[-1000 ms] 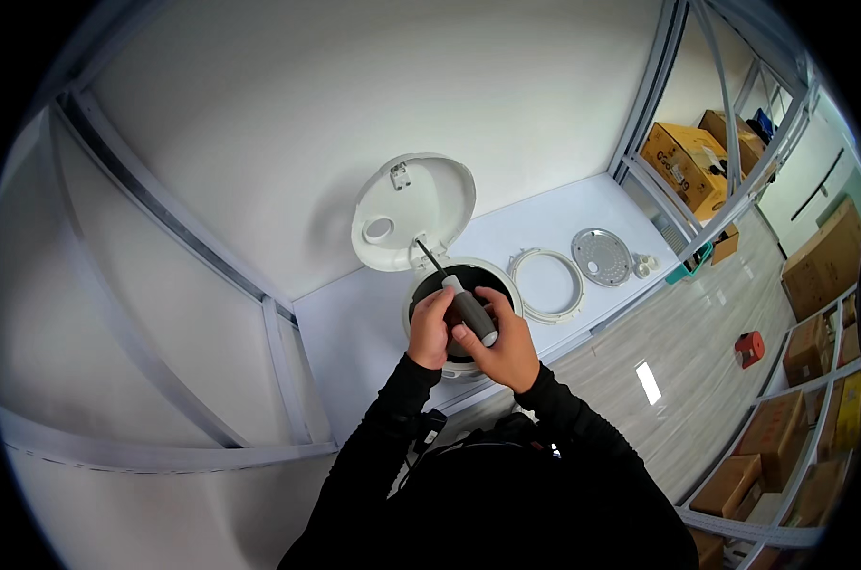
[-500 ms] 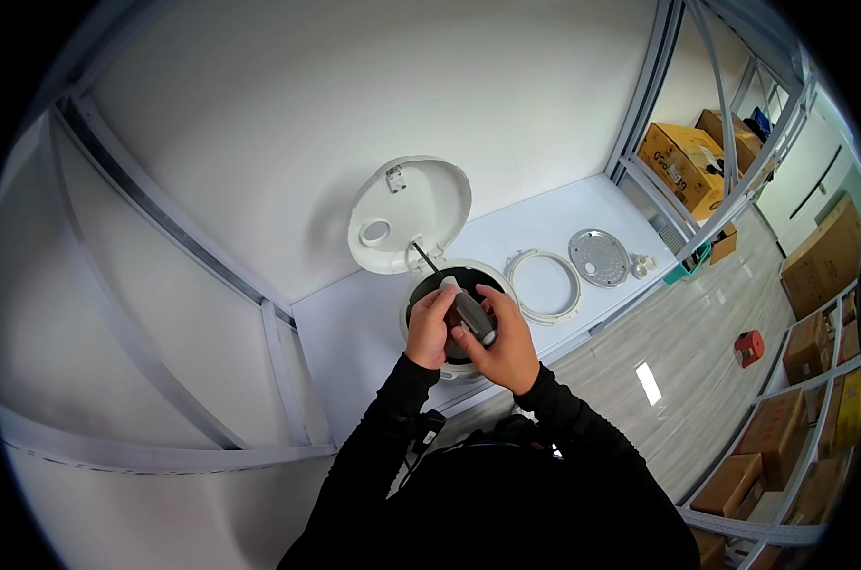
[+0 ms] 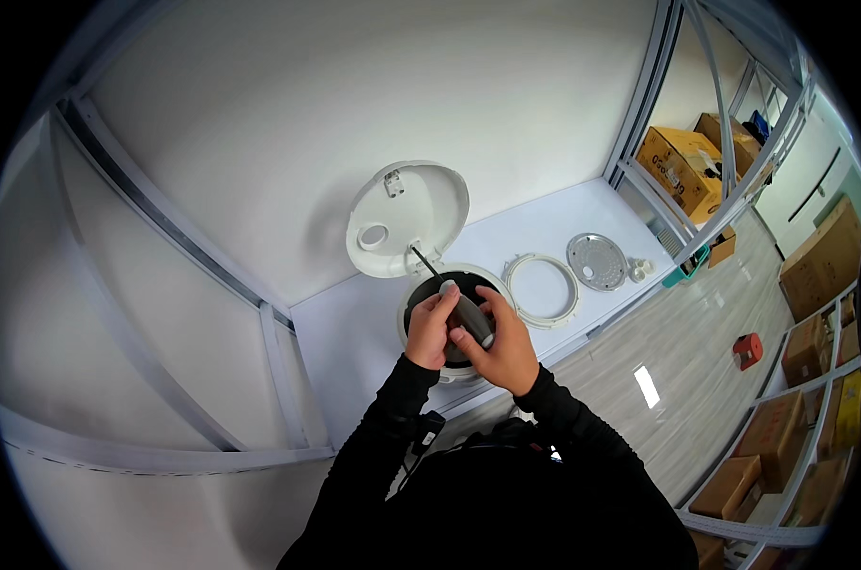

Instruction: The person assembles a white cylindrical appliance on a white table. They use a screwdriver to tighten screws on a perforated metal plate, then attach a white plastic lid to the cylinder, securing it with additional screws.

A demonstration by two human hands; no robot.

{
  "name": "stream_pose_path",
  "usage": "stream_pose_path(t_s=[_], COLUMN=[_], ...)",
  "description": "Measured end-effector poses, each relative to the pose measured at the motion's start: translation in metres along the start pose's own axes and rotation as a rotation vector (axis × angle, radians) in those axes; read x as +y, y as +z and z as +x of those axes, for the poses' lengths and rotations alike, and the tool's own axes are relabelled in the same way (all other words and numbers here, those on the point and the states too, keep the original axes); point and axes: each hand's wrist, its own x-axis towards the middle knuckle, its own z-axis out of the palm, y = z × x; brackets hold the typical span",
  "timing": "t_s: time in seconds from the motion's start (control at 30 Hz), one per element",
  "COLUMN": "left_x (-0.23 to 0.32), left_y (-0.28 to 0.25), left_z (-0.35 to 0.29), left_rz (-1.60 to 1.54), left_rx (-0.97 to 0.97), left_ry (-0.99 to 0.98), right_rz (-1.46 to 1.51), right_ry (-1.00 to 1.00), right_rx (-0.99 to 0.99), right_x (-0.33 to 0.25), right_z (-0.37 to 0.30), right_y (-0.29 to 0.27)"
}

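A screwdriver with a thick grey handle slants across the open rice cooker. Its shaft runs up to the inside of the raised white lid, and the tip meets the lid near the hinge. My left hand pinches the front of the handle, by the shaft. Wrapped round the handle's rear from the right is my right hand. Both hands are over the cooker's dark inside and hide part of it.
On the white table, right of the cooker, lie a white ring, a round metal plate and a small white part. Shelves with cardboard boxes line the right side. A red object rests on the floor.
The whole view has shifted very slightly. Both hands keep the same grip on the screwdriver, whose tip stays at the lid near the hinge.
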Motion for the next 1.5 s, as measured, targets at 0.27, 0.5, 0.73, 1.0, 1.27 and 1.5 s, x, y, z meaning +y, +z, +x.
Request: stream_pose_path(t_s=[0.27, 0.5, 0.73, 1.0, 1.27, 1.5], left_x=[-0.006, -0.006, -0.010, -0.017, -0.002, -0.004], left_y=[-0.004, -0.005, -0.003, -0.013, -0.011, 0.008], left_z=[0.006, 0.007, 0.008, 0.016, 0.013, 0.009], left_rz=[-0.012, 0.093, 0.027, -0.089, -0.182, -0.098], left_rx=[0.074, 0.073, 0.054, 0.062, 0.243, 0.279], left_ry=[0.009, 0.013, 0.041, 0.113, 0.333, 0.359], right_rz=[0.008, -0.045, 0.001, 0.033, 0.214, 0.208], right_ry=[-0.098, -0.112, -0.072, -0.125, -0.115, -0.163], right_rx=[-0.006, -0.003, 0.032, 0.093, -0.004, -0.027], right_x=[0.012, 0.011, 0.012, 0.019, 0.036, 0.042], right_z=[-0.002, -0.003, -0.005, -0.009, -0.005, 0.008], right_y=[0.005, 0.000, 0.002, -0.010, -0.067, -0.096])
